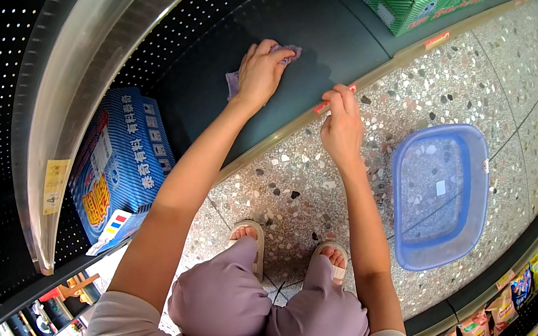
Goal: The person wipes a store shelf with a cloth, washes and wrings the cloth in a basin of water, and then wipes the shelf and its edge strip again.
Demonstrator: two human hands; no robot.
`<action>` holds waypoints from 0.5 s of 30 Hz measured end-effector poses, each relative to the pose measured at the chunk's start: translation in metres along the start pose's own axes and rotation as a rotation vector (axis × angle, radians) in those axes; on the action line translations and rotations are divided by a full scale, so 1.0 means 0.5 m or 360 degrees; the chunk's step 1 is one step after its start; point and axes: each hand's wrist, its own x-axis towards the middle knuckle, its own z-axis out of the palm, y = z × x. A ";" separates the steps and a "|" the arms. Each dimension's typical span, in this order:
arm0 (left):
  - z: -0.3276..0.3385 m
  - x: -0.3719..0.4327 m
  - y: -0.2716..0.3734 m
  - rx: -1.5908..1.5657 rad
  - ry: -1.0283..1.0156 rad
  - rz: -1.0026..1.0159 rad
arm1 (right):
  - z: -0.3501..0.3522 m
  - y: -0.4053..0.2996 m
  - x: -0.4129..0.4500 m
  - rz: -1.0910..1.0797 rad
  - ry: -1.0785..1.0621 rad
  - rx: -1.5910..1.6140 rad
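Observation:
My left hand (260, 75) presses a crumpled purple cloth (286, 53) against the dark bottom shelf board (318, 45). Part of the cloth sticks out on either side of the fingers. At the shelf's front edge strip (273, 140), my right hand (343, 127) has its fingers bent over a red label (322, 106). Whether those fingers grip the strip or only rest at it cannot be told. To the right, a translucent blue plastic basin (475, 199) stands on the speckled terrazzo floor (279, 169).
A blue printed carton (131, 147) stands at the shelf's left end, a green carton (418, 8) at its far end. A curved metal-edged shelf (57, 84) overhangs at left, before perforated black panels (192, 16). Snack packets (474, 331) line the rack at right.

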 end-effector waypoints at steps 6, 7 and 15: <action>0.022 0.032 -0.013 0.0050 0.0105 -0.0069 | 0.002 -0.006 0.003 -0.0016 -0.0013 0.0011; 0.025 0.035 -0.013 0.0066 0.0111 -0.0077 | 0.000 -0.004 0.003 -0.0004 -0.0028 0.0015; 0.019 0.018 -0.012 -0.0064 0.0114 -0.0002 | -0.004 -0.002 0.003 -0.0038 -0.0006 0.0047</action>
